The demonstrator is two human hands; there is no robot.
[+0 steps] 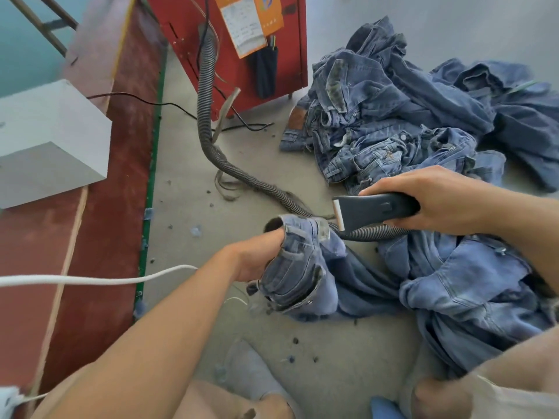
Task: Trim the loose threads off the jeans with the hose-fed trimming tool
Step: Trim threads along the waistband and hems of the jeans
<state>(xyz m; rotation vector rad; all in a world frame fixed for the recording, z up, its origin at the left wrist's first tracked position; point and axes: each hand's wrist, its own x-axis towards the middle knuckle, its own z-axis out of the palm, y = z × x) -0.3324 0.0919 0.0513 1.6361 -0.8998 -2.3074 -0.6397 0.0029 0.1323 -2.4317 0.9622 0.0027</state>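
Observation:
A pair of blue jeans (438, 285) lies crumpled on the floor in front of me. My left hand (257, 258) grips its bunched waistband (299, 267) and lifts it off the floor. My right hand (438, 198) holds the dark grey trimming tool (375, 211), whose white blade end points left, just above and to the right of the waistband, apart from the cloth. The ribbed grey hose (208, 122) runs from the tool across the floor up to a red machine (230, 49).
A heap of more jeans (408, 116) lies at the back right. A white box (51, 137) sits on a red platform at left. A white cord (90, 279) crosses at left, black cables (181, 108) lie by the machine, and lint dots the grey floor (211, 207).

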